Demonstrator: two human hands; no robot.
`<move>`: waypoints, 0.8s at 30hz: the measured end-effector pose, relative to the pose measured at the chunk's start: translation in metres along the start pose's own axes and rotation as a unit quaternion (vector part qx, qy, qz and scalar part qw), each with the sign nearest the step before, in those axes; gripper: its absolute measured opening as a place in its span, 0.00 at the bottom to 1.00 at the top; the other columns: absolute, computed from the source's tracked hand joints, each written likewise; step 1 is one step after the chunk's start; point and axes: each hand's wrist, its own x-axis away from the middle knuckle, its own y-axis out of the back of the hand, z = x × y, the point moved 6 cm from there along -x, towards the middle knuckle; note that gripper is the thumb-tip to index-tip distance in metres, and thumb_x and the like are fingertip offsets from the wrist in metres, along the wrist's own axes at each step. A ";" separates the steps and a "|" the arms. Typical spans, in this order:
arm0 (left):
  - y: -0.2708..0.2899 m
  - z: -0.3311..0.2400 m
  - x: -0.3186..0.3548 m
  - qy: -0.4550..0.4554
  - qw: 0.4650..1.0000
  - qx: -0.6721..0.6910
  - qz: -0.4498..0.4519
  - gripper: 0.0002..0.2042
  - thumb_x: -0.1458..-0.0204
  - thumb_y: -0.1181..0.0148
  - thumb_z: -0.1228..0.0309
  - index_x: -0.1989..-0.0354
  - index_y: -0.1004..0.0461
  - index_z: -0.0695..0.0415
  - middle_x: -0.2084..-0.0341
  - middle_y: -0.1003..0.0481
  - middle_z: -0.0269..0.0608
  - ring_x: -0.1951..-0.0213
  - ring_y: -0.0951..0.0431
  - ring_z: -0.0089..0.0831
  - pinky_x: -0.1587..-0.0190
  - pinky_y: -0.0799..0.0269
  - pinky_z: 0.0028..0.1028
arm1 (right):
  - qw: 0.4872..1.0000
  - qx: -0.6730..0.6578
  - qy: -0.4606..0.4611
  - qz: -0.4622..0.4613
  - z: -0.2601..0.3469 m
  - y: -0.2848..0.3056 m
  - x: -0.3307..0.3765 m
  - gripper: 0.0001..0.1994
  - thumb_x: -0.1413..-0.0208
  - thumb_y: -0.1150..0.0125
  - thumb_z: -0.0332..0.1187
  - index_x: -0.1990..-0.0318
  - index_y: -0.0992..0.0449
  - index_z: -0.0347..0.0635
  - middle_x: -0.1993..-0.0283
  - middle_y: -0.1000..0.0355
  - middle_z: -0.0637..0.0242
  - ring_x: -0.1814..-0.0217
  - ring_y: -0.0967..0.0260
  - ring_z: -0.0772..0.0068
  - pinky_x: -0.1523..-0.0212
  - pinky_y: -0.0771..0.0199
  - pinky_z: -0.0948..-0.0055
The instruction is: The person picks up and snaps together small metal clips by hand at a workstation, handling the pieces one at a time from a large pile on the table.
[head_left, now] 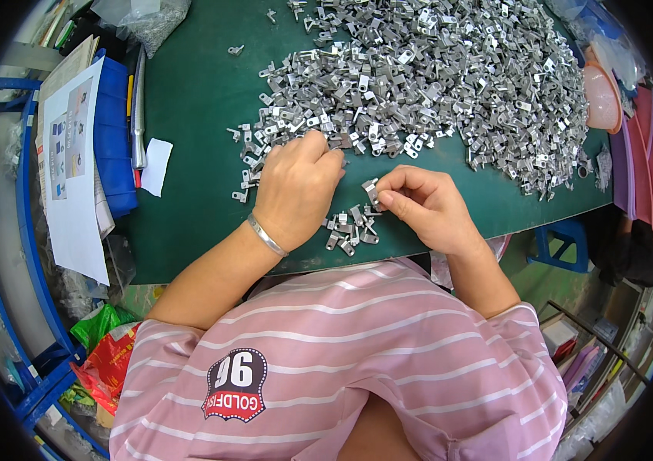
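Observation:
A large heap of small silver metal brackets point(449, 77) covers the far middle and right of the green table point(188, 100). My left hand point(295, 180), with a silver bangle on its wrist, rests at the heap's near left edge. Its fingers are bent over, and their tips are mostly hidden from above. In my right hand point(422, 203), thumb and forefinger pinch one bent metal bracket point(372, 192). Just below, between the hands, lies a small separate group of brackets point(351, 230) near the table's front edge.
At the left stand a blue bin point(115, 138) and a printed sheet point(73, 161); a white paper scrap point(157, 167) lies beside them. A pink plastic bowl point(601, 96) sits at the right table edge. Below is a blue stool point(561, 246).

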 end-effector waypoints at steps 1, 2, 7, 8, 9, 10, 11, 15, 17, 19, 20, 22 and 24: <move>0.000 0.000 0.001 -0.009 1.000 -0.002 -0.002 0.10 0.63 0.34 0.77 0.70 0.24 0.59 0.74 0.30 0.38 0.71 0.27 0.37 0.69 0.31 0.33 | 1.000 -0.005 0.003 0.002 0.001 0.000 0.001 0.04 0.44 0.41 0.25 0.64 0.24 0.34 0.73 0.31 0.75 0.72 0.39 0.88 0.73 0.37 0.83; 0.000 0.000 0.001 -0.019 1.000 -0.003 -0.004 0.10 0.63 0.34 0.78 0.70 0.24 0.59 0.73 0.30 0.38 0.70 0.28 0.37 0.68 0.31 0.33 | 0.999 0.020 0.028 0.000 0.004 0.001 0.002 0.04 0.44 0.41 0.25 0.64 0.24 0.34 0.73 0.31 0.74 0.72 0.38 0.87 0.73 0.37 0.83; -0.001 -0.008 0.007 -0.048 0.999 0.024 0.004 0.08 0.62 0.36 0.79 0.70 0.25 0.60 0.70 0.29 0.38 0.70 0.29 0.37 0.67 0.31 0.32 | 0.950 0.264 0.166 -0.022 0.035 0.006 0.012 0.03 0.48 0.41 0.24 0.66 0.24 0.35 0.72 0.31 0.66 0.73 0.32 0.72 0.72 0.33 0.75; -0.001 -0.009 0.007 -0.050 0.998 0.029 0.008 0.08 0.62 0.36 0.79 0.71 0.25 0.60 0.69 0.28 0.38 0.70 0.29 0.37 0.67 0.31 0.32 | 0.935 0.309 0.172 -0.026 0.035 0.008 0.015 0.03 0.49 0.41 0.25 0.66 0.24 0.36 0.72 0.30 0.65 0.72 0.31 0.68 0.72 0.32 0.72; 0.000 -0.009 0.008 -0.054 0.998 0.042 0.000 0.09 0.63 0.37 0.81 0.71 0.26 0.60 0.69 0.27 0.39 0.70 0.28 0.39 0.67 0.31 0.32 | 0.918 0.353 0.179 -0.031 0.034 0.011 0.018 0.03 0.50 0.41 0.25 0.67 0.24 0.36 0.71 0.30 0.63 0.72 0.31 0.64 0.71 0.31 0.70; 0.001 -0.008 0.009 -0.054 0.996 0.062 -0.017 0.09 0.62 0.36 0.81 0.70 0.26 0.60 0.69 0.26 0.39 0.70 0.27 0.37 0.67 0.30 0.30 | 0.899 0.397 0.182 -0.035 0.033 0.014 0.021 0.03 0.51 0.40 0.25 0.67 0.24 0.37 0.71 0.30 0.61 0.71 0.30 0.59 0.71 0.30 0.67; 0.002 -0.006 0.011 -0.055 0.994 0.082 -0.035 0.09 0.61 0.36 0.82 0.69 0.26 0.60 0.70 0.26 0.39 0.70 0.25 0.34 0.67 0.30 0.29 | 0.899 0.403 0.173 -0.012 0.032 0.015 0.022 0.03 0.51 0.40 0.25 0.68 0.24 0.37 0.71 0.30 0.61 0.71 0.30 0.58 0.70 0.30 0.66; 0.002 0.005 0.018 0.143 0.948 0.286 -0.003 0.09 0.56 0.36 0.83 0.64 0.25 0.62 0.70 0.23 0.38 0.70 0.23 0.23 0.66 0.28 0.21 | 0.894 0.411 0.176 0.008 0.035 0.016 0.021 0.04 0.51 0.39 0.26 0.67 0.24 0.39 0.71 0.31 0.61 0.70 0.30 0.57 0.69 0.30 0.63; -0.010 0.014 0.028 0.223 0.875 0.429 0.011 0.10 0.53 0.37 0.82 0.61 0.26 0.64 0.69 0.23 0.38 0.69 0.23 0.21 0.66 0.27 0.19 | 0.882 0.415 0.216 -0.049 0.043 0.015 0.012 0.05 0.51 0.39 0.27 0.66 0.24 0.40 0.71 0.31 0.62 0.69 0.30 0.57 0.69 0.30 0.64; -0.017 0.017 0.036 0.285 0.801 0.525 0.025 0.11 0.51 0.38 0.82 0.58 0.26 0.65 0.68 0.23 0.39 0.68 0.22 0.22 0.66 0.26 0.18 | 0.856 0.423 0.266 -0.135 0.052 0.006 -0.002 0.07 0.52 0.38 0.28 0.64 0.24 0.41 0.71 0.32 0.62 0.68 0.30 0.58 0.68 0.30 0.63; -0.017 0.017 0.037 0.307 0.774 0.554 0.033 0.12 0.50 0.38 0.82 0.57 0.27 0.66 0.67 0.23 0.40 0.67 0.21 0.24 0.65 0.25 0.19 | 0.843 0.441 0.272 -0.146 0.054 0.000 -0.009 0.07 0.52 0.37 0.28 0.64 0.25 0.41 0.70 0.32 0.63 0.68 0.30 0.58 0.68 0.30 0.63; -0.016 0.015 0.039 0.327 0.739 0.588 0.041 0.13 0.50 0.39 0.82 0.55 0.27 0.67 0.66 0.23 0.42 0.66 0.20 0.26 0.64 0.24 0.20 | 0.815 0.477 0.283 -0.167 0.057 -0.008 -0.021 0.07 0.52 0.37 0.28 0.64 0.25 0.42 0.70 0.32 0.63 0.67 0.31 0.58 0.68 0.29 0.63; -0.013 0.013 0.039 0.323 0.727 0.604 0.044 0.13 0.50 0.40 0.83 0.54 0.28 0.68 0.65 0.23 0.44 0.64 0.20 0.28 0.63 0.24 0.21 | 0.802 0.493 0.293 -0.169 0.053 -0.008 -0.025 0.05 0.52 0.37 0.28 0.66 0.25 0.41 0.70 0.32 0.63 0.69 0.30 0.58 0.69 0.29 0.64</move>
